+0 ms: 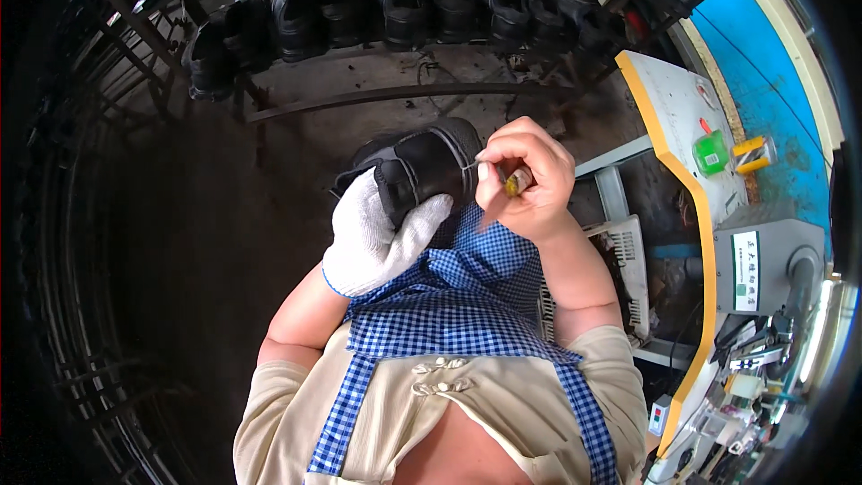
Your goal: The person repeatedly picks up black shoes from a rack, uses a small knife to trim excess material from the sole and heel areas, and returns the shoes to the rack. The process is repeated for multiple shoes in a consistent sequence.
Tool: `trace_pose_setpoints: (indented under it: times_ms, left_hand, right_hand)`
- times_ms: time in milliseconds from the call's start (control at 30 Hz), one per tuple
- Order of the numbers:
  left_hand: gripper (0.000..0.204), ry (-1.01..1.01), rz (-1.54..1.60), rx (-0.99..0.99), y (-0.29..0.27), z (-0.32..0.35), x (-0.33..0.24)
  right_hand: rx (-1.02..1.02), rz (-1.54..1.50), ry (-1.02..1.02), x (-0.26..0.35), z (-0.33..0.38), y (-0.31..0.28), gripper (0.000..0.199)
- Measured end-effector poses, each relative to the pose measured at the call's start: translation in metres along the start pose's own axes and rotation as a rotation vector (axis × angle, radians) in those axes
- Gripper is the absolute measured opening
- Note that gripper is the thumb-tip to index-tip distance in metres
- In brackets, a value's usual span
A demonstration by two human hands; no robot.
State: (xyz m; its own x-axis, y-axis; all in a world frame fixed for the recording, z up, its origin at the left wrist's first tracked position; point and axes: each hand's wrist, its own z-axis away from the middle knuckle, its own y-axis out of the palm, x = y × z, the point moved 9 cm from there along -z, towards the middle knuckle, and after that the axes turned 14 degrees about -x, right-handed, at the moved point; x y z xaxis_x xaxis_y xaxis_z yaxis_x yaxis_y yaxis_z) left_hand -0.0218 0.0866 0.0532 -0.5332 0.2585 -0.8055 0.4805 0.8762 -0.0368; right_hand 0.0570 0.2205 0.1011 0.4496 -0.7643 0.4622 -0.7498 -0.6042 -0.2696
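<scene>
Green-and-white rectangular label (pixel 745 270) on grey machine (pixel 781 251), far right

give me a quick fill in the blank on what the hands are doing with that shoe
1. The left hand wears a white ____.
2. It holds a ____ shoe above the blue checked apron.
3. The right hand is bare and pinches a small tool with a ____ handle.
4. More shoes stand in a row on the ____ behind.

Missing words: glove; black; yellow; rack
</scene>
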Motion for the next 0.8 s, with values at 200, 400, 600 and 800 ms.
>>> trace_pose_setpoints:
  times_ms: [200, 400, 600, 800]
  left_hand:
    - [0.036, -0.091, 0.056, -0.019, -0.003, 0.008, 0.010]
    - [0.043, 0.005, -0.088, 0.149, 0.002, 0.014, 0.016]
    - [0.032, 0.225, -0.159, -0.140, -0.012, 0.013, 0.000]
    - [0.038, 0.003, -0.021, -0.322, -0.059, -0.005, 0.002]
  right_hand:
    - [0.180, 0.022, -0.011, 0.011, -0.007, 0.007, 0.028]
    - [0.175, 0.205, -0.166, 0.019, 0.000, 0.015, 0.028]
    - [0.475, -0.055, 0.172, 0.000, 0.006, 0.028, 0.016]
    - [0.778, -0.227, 0.631, -0.066, 0.079, 0.022, 0.010]
